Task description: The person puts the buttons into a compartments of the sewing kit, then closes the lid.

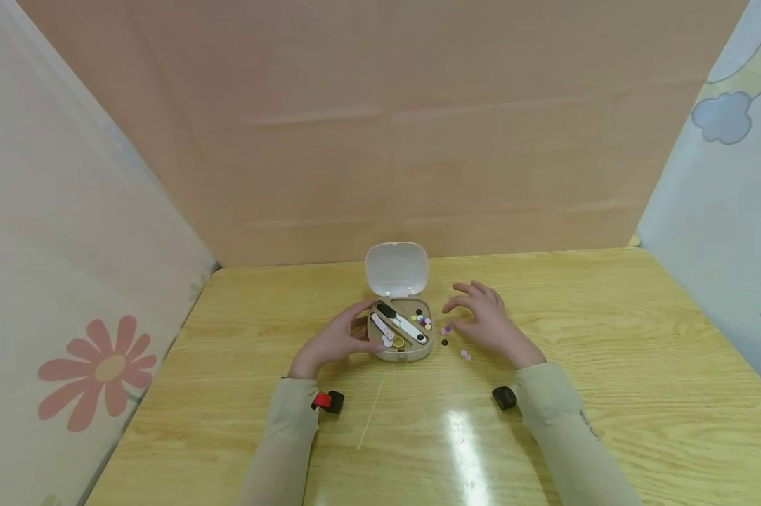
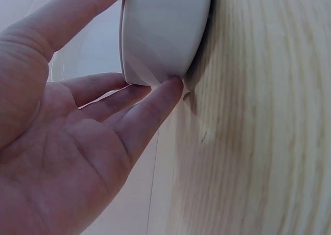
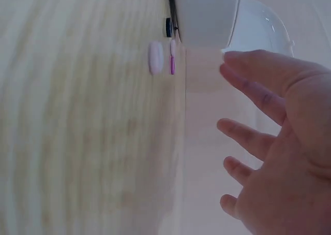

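Observation:
A small beige box (image 1: 402,356) stands on the table with its white lid (image 1: 397,270) raised at the back. My left hand (image 1: 341,336) grips its left side, thumb at the front and fingers around the side. Inside lie a long black-and-white tool (image 1: 402,324), a white strip with reddish marks (image 1: 382,327), a gold round piece (image 1: 398,342) and several small coloured discs (image 1: 427,322). My right hand (image 1: 484,320) hovers right of the box, fingers bent and spread, thumb and index tips apart in the head view. Below its fingertips are a purple disc (image 1: 448,329) and a black disc (image 1: 445,343).
Two pale discs (image 1: 465,355) lie on the wooden table (image 1: 247,422) nearer the front, right of the box. Each wrist wears a black device (image 1: 504,398). A plain backdrop (image 1: 386,140) rises behind the table, with patterned cloth (image 1: 108,369) at the sides.

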A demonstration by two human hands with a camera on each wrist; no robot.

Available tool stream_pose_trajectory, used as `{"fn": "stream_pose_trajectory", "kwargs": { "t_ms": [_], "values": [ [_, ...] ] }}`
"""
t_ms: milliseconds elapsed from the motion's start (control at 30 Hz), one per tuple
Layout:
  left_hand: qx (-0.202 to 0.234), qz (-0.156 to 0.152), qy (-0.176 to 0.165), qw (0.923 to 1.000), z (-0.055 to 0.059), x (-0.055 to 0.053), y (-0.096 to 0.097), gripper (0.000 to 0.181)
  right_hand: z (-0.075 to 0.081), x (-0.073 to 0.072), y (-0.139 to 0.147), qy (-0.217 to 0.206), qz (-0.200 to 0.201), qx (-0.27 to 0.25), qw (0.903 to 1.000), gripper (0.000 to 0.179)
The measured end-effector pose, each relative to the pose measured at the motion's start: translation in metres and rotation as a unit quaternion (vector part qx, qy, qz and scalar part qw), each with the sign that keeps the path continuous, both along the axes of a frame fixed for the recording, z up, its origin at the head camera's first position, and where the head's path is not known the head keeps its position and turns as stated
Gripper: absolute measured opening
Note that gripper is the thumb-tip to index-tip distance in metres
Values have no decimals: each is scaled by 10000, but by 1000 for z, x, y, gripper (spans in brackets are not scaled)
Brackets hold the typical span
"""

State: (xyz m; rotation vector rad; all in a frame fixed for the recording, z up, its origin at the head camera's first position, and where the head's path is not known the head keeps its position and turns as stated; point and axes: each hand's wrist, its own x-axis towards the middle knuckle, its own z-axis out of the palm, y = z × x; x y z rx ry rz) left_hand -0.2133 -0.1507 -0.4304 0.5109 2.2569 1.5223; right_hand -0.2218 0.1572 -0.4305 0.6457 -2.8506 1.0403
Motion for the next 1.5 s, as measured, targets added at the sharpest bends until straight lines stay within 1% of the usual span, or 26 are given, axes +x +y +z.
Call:
{"fn": "stream_pose_trajectory", "kwargs": {
  "t_ms": [267, 400, 500, 600, 700, 867, 1000, 1167, 1367, 1500],
  "values": [
    [-93, 105, 48, 9999, 1, 1, 0, 90, -10, -3, 13, -237, 313, -245, 9989, 17],
    [-79, 59, 84, 9999, 1, 1, 1, 90, -17, -4, 21, -401, 520, -368, 9972, 18],
    [16, -8, 67, 10000, -1, 1, 1, 90, -21, -4, 26, -611, 663, -439, 9950, 23],
    [40, -4, 31, 10000, -3, 3, 0, 91, -25, -2, 28, -797, 758, -476, 9928, 27],
    [19, -10, 68, 10000, -4, 4, 0, 90, -28, -2, 30, -852, 823, -544, 9915, 31],
    [-3, -30, 108, 9999, -2, 3, 0, 90, -31, -4, 33, -945, 902, -688, 9890, 34],
    [-12, -71, 148, 9999, 0, 1, 1, 90, -33, -4, 34, -933, 820, -680, 9899, 33],
    [-40, -49, 117, 9999, 1, 0, 0, 91, -33, -6, 30, -777, 613, -570, 9935, 30],
    [-57, -30, 43, 10000, 1, 0, 1, 92, -35, -6, 24, -594, 333, -401, 9969, 25],
    [-20, -26, 46, 10000, 0, 1, 0, 91, -34, -6, 19, -479, 250, -388, 9978, 19]
  ]
}}
